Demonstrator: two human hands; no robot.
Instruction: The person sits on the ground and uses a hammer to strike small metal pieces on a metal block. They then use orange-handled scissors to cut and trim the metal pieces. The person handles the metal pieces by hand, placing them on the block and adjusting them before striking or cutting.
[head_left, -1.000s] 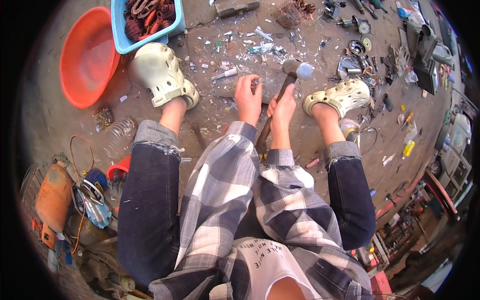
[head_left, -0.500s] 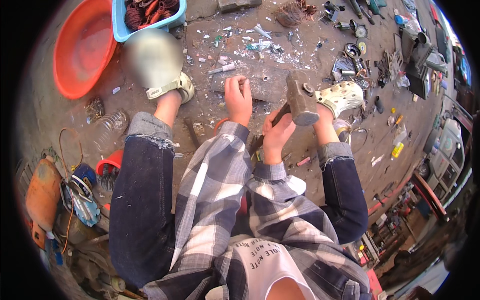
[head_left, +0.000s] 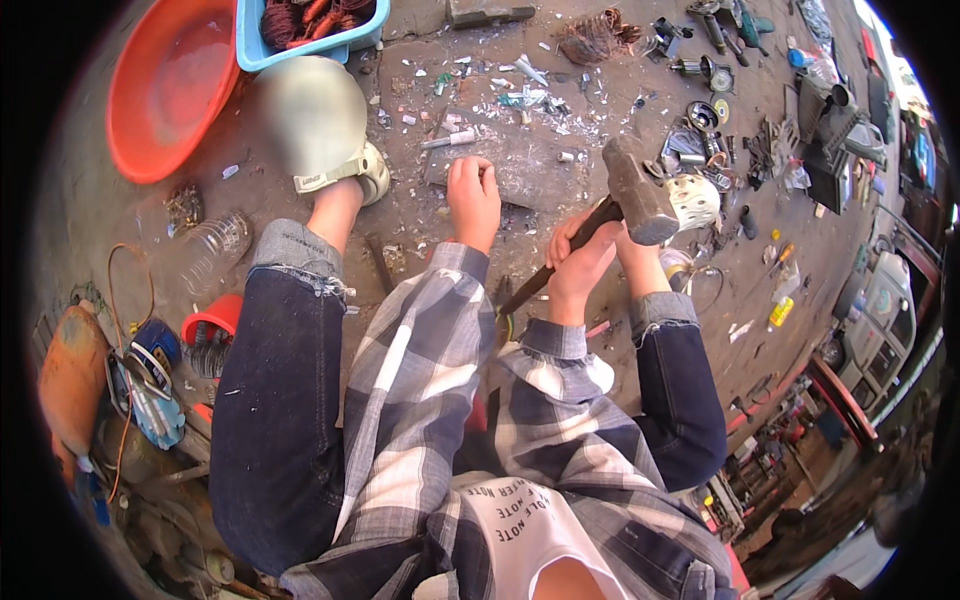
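My right hand [head_left: 580,262] is wrapped round the wooden handle of a sledgehammer [head_left: 640,192]. Its blocky, rust-brown head is raised to the right, in front of my right shoe. My left hand [head_left: 474,203] hovers at the near edge of a flat dark metal plate [head_left: 520,178] on the ground. The fingers of that hand are curled together, and whatever they may hold is hidden. On the plate lie a pale tube-shaped piece [head_left: 450,140], beyond my left fingertips, and a small short cylinder [head_left: 566,157] farther right.
White and green fragments [head_left: 530,98] litter the ground past the plate. A blue tub [head_left: 365,35] of reddish-brown coils and an orange basin [head_left: 125,130] stand at far left. Metal parts [head_left: 705,115] lie at right, beyond my right shoe [head_left: 692,202]. A clear plastic bottle [head_left: 225,240] lies left.
The sledgehammer and my right hand have shifted right, away from the plate's middle. The small cylinder now lies farther right on the plate. My left hand has hardly moved.
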